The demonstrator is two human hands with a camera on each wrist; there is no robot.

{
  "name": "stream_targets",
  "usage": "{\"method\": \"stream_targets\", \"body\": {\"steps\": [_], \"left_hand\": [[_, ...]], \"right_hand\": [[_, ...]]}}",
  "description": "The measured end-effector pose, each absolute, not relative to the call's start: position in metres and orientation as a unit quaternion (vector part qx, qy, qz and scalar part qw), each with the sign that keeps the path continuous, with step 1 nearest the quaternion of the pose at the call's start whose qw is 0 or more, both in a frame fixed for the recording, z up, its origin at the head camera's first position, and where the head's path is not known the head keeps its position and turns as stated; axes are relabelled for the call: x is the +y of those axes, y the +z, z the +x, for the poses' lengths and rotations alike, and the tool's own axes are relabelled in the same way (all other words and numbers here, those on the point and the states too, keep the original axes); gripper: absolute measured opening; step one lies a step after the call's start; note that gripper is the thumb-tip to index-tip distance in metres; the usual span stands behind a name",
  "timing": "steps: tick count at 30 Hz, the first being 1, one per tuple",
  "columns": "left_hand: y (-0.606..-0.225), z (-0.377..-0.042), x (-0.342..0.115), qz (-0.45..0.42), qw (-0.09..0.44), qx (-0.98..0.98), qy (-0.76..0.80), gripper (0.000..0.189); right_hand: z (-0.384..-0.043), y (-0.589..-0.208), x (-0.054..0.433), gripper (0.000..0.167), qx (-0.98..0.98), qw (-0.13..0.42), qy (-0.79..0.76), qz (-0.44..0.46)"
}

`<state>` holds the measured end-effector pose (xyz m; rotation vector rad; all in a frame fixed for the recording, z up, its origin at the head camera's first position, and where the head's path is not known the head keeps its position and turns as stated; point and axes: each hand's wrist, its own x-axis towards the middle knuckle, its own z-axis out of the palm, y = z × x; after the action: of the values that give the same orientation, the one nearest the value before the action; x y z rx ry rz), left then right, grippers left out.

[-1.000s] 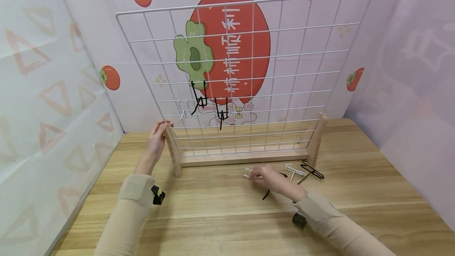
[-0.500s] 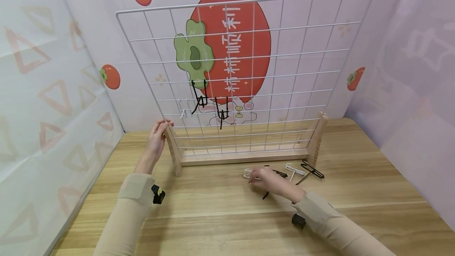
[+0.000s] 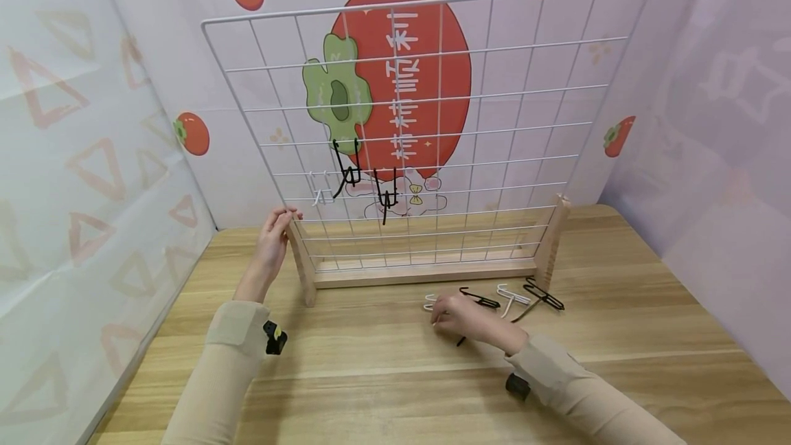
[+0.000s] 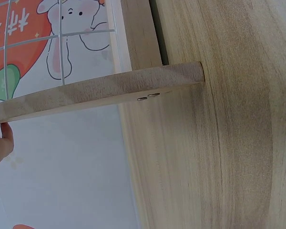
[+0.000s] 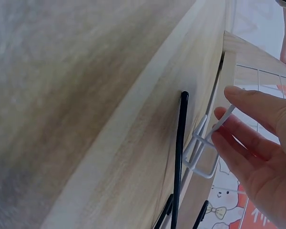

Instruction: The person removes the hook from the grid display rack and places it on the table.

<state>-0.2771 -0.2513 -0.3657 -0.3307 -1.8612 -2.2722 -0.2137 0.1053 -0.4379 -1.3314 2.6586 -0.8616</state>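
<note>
While the left hand grips the top of the wooden left upright, at eight o'clock from the centre of the head view, the right hand is at five o'clock, low over the surface. Its thumb and fingertips pinch the stem of a white hook, as the right wrist view shows; from above, the prongs of that hook stick out at ten o'clock from the hand. Whether the hook touches the surface is hard to tell. In the left wrist view, the left fingertips meet the edge of the upright at nine o'clock.

Around the right hand lie more hooks: a near black hook at one o'clock, its dark stem running under the hand, and a second white hook at two. A far black hook rests just beside the latter, at three o'clock from it and near the foot of the right upright.

The two uprights and a crossbar carry a white wire grid. Three hooks hang on its lower half: an upper black hook, a lower black hook at four o'clock from it, and a third white hook at eight. Behind stands a backdrop printed with a large red fruit.
</note>
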Motion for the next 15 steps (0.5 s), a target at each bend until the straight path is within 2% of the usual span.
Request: {"method": "stream_targets", "body": {"steps": [15], "left_hand": [[-0.366,-0.2768,-0.2513,-0.11,0.094,-0.636,-0.758,0.01]], "right_hand": [[-0.2141,-0.4421,0.1028,0.004,0.862,0.032,-0.259,-0.434]]}}
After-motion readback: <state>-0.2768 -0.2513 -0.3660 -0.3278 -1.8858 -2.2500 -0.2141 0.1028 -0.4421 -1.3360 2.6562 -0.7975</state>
